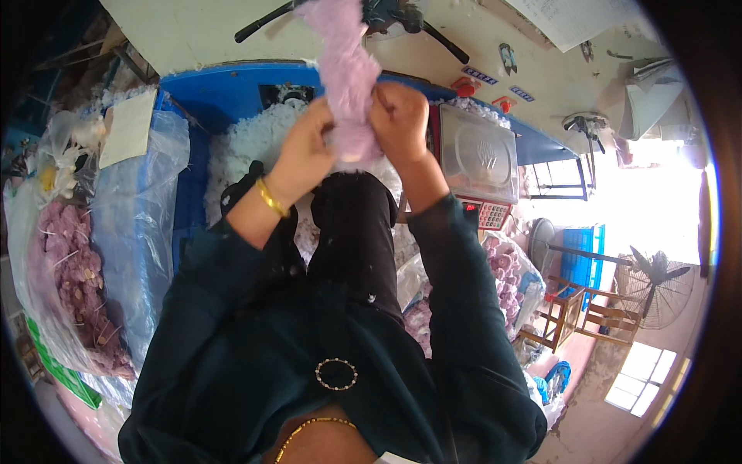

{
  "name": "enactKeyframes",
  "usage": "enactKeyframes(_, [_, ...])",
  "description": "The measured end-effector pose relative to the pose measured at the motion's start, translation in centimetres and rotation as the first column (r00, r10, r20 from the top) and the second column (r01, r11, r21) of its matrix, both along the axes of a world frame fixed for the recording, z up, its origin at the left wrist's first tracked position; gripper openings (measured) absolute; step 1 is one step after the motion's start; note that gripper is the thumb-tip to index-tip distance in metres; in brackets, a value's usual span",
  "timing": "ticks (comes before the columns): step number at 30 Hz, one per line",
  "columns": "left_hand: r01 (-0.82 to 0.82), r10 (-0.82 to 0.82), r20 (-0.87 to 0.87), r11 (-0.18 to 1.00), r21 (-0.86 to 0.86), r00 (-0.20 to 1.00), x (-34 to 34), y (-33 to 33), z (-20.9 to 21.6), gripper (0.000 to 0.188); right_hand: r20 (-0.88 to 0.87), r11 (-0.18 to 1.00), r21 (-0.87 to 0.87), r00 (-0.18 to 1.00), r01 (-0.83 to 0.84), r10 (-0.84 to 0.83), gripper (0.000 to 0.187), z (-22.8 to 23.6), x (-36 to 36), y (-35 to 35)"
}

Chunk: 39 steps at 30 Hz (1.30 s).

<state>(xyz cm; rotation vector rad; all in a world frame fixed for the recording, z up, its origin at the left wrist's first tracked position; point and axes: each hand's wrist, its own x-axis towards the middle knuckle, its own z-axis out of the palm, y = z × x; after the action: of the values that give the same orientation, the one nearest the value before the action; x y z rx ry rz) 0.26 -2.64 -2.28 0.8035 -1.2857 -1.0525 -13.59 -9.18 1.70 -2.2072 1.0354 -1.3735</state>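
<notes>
1. From where I stand, the person's left hand [305,151] has its grip clamped on the left edge of a pink fluffy piece [352,81], near the lower end.
2. The right hand [402,120] has its fingers curled tight, its grip clamped on the opposite edge.
3. That piece is between the 2 hands, past the black trousers [352,232]; its far end reaches across my view of the desk [193,31], partly covering a black fixture [394,15] with 2 long handles.
4. White fluff [247,143] lies heaped below the desk's blue edge, beside the left hand.
5. A red scale [495,216] with a keypad sits to the right of the right hand.
6. Small snips [507,58] lie on the desk, near 2 red buttons [466,87].
7. Pink pieces [73,278] fill a clear bag at the person's left; more pink bundles [502,271] lie at the right, with a fan [653,286] farther off.
</notes>
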Motion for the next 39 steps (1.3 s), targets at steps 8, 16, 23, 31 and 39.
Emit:
enactKeyframes(8, [0.232, -0.111, -0.425, 0.941, 0.245, 0.899, 2.1, -1.6, 2.8, 0.040, 0.004, 0.983, 0.100, 0.988, 0.151, -0.153, 0.026, 2.5, 3.0, -1.7])
enactKeyframes(16, [0.428, -0.221, -0.524, 0.847, 0.315, 0.823, 4.9, 0.2, -1.7, 0.041, 0.125, 0.941, 0.338, 0.992, -0.031, -0.012, 0.018, 2.3, 1.4, 2.4])
enactKeyframes(23, [0.686, -0.287, -0.735, 0.654, 0.318, 0.614, 2.5, -1.3, 3.0, 0.044, 0.512, 0.626, 0.624, 0.850, -0.468, 0.125, 0.019, 0.9, -1.8, 0.1])
enactKeyframes(31, [0.374, 0.033, -0.667, 0.807, 0.456, 0.744, -2.5, -1.6, 4.7, 0.035, 0.265, 0.643, 0.648, 0.912, -0.408, 0.312, 0.045, 3.8, -5.3, -3.7])
enactKeyframes(39, [0.257, -0.022, -0.597, 0.915, 0.311, 0.802, -1.2, 1.4, 3.5, 0.046, -0.465, 0.902, 0.415, 0.825, -0.116, 0.320, 0.102, 5.1, -0.7, 3.1])
